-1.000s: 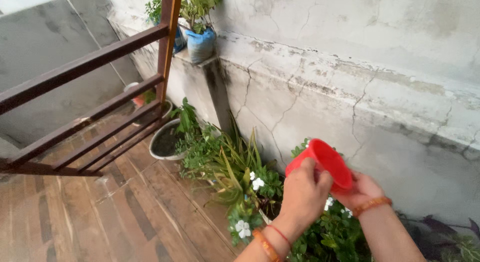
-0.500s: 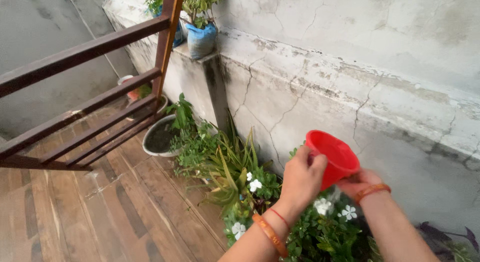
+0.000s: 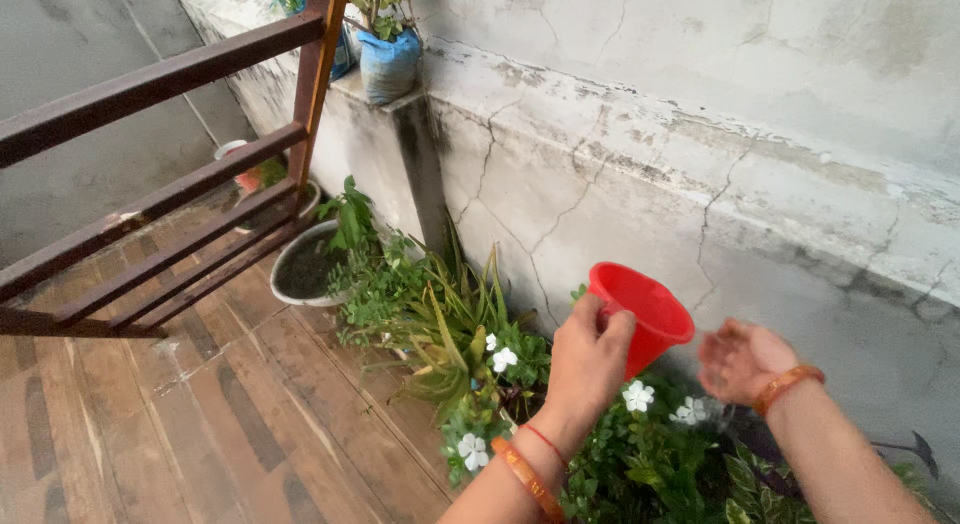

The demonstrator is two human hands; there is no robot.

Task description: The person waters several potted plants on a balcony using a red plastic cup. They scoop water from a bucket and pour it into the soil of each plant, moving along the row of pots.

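Observation:
My left hand (image 3: 588, 359) grips a red plastic cup (image 3: 641, 312) by its rim, the cup tilted with its mouth facing up and to the right. It hangs above a leafy potted plant with small white flowers (image 3: 636, 396). My right hand (image 3: 741, 360) is off the cup, a little to its right, palm cupped and fingers apart, holding nothing. Both wrists wear orange bangles.
Green potted plants (image 3: 440, 319) line the foot of a cracked concrete wall (image 3: 640, 174). A white pot with dark soil (image 3: 303, 269) stands further back. A blue pot (image 3: 387, 66) sits on the ledge. A brown metal railing (image 3: 170, 184) crosses the left above the wood-look tiled floor (image 3: 200, 424).
My right hand has let go of the red cup and moved away to the right. The cup has tipped more upright in my left hand. The view shifted slightly.

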